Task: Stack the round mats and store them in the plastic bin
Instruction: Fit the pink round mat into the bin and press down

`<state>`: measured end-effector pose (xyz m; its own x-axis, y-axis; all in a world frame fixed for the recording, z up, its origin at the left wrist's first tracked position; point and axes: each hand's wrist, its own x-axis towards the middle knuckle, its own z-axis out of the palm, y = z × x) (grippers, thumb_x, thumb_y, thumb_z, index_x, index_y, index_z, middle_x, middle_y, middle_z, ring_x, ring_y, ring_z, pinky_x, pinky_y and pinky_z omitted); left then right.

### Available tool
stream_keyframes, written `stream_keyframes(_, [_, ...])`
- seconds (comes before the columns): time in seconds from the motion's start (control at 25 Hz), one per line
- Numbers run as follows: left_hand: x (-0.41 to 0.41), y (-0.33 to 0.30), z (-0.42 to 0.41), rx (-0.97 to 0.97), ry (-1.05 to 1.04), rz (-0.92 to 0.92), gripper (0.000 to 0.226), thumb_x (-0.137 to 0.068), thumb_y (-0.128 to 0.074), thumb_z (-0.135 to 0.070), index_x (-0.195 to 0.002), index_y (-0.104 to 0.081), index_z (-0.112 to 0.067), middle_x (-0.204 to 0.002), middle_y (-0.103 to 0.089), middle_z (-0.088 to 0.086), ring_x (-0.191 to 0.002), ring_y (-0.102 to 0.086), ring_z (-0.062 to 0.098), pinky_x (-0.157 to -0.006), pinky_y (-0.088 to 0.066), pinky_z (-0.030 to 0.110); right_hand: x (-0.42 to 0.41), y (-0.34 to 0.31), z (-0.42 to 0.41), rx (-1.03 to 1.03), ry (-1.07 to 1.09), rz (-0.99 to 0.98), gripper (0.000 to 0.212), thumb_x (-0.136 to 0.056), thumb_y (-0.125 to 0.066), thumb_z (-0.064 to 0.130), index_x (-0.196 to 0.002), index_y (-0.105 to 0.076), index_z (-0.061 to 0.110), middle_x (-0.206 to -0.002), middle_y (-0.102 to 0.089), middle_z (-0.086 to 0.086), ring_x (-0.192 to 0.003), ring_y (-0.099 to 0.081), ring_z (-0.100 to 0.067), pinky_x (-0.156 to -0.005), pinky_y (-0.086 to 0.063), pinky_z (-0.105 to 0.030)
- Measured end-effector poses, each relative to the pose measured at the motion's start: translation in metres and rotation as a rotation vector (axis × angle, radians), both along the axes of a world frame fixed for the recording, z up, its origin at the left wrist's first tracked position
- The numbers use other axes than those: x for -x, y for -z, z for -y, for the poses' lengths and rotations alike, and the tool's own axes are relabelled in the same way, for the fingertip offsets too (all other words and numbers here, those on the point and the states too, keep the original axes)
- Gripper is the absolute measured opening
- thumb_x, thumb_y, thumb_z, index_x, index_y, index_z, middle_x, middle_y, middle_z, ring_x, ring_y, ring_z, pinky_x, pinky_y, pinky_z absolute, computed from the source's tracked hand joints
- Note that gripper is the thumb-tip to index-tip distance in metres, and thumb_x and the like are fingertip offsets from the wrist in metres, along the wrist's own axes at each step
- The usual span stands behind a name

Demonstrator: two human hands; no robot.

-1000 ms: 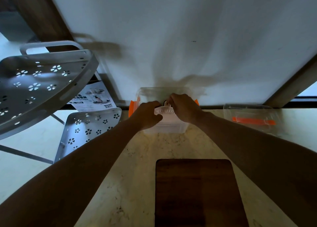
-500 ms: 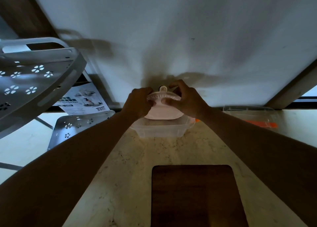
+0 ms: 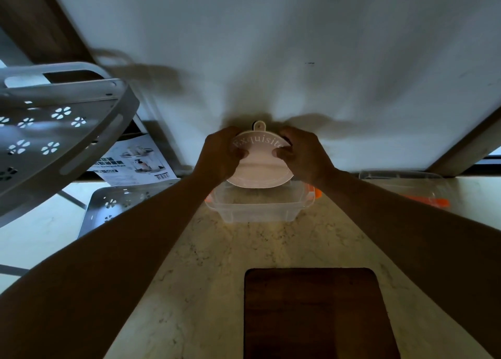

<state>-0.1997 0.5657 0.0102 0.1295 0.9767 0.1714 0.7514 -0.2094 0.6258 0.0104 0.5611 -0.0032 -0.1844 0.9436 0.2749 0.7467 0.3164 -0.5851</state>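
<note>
Nearest me a dark wooden board lies flat on the pale marbled tabletop. Past it sits the clear plastic bin, open at the top with orange clips at its sides; I can see nothing inside it. My left hand and right hand are both clamped on the round mats, one at each edge, holding them tilted on edge just above the bin's far rim, close to the white wall. I judge the stacking done and the storing left: the mats have to go down into the bin. They look pale pink, thin and disc-shaped, with a small hanging tab on top and raised lettering arched across the face. How many are in the stack I cannot tell. The bin's lid seems to lie off to the right.
</note>
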Motion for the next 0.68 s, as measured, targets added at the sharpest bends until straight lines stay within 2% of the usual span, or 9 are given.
stream_keyframes(0.12, [-0.005,0.019,0.008,-0.001,0.016,-0.092,0.030,-0.084,-0.069,-0.009,-0.113,-0.062,-0.009,-0.111,-0.068,0.014,-0.100,-0.062,0.031,-0.084,-0.049,0.033,0.005,0.011,0.001,0.002,-0.040,0.121,0.027,-0.084,-0.070,0.016,-0.109,-0.064,0.008,-0.103,-0.064,-0.014,-0.094,-0.060,-0.031,-0.075,-0.035,-0.026])
stream_keyframes(0.24, [-0.004,0.024,0.008,-0.060,0.012,-0.117,0.027,-0.085,-0.068,-0.008,-0.112,-0.062,-0.007,-0.110,-0.066,0.016,-0.098,-0.062,0.033,-0.085,-0.052,0.044,0.004,0.014,0.002,-0.031,-0.026,0.141,0.027,-0.086,-0.069,0.016,-0.110,-0.063,0.007,-0.105,-0.065,-0.014,-0.095,-0.061,-0.033,-0.077,-0.041,-0.030])
stream_keyframes(0.52, [0.002,0.019,0.008,-0.091,0.002,-0.134,0.025,-0.085,-0.066,-0.005,-0.110,-0.064,-0.007,-0.108,-0.068,0.015,-0.095,-0.062,0.033,-0.084,-0.050,0.039,0.003,0.005,0.009,-0.039,-0.018,0.138,0.020,-0.087,-0.068,0.024,-0.104,-0.064,0.014,-0.099,-0.071,-0.006,-0.089,-0.064,-0.029,-0.073,-0.049,-0.036])
stream_keyframes(0.68, [0.008,0.013,0.007,-0.077,0.037,-0.121,0.022,-0.086,-0.068,-0.015,-0.107,-0.067,-0.011,-0.104,-0.072,0.012,-0.091,-0.066,0.031,-0.080,-0.051,0.036,0.002,0.004,0.011,-0.068,-0.009,0.121,0.016,-0.090,-0.063,0.020,-0.105,-0.062,0.013,-0.101,-0.069,-0.008,-0.090,-0.064,-0.028,-0.070,-0.042,-0.029])
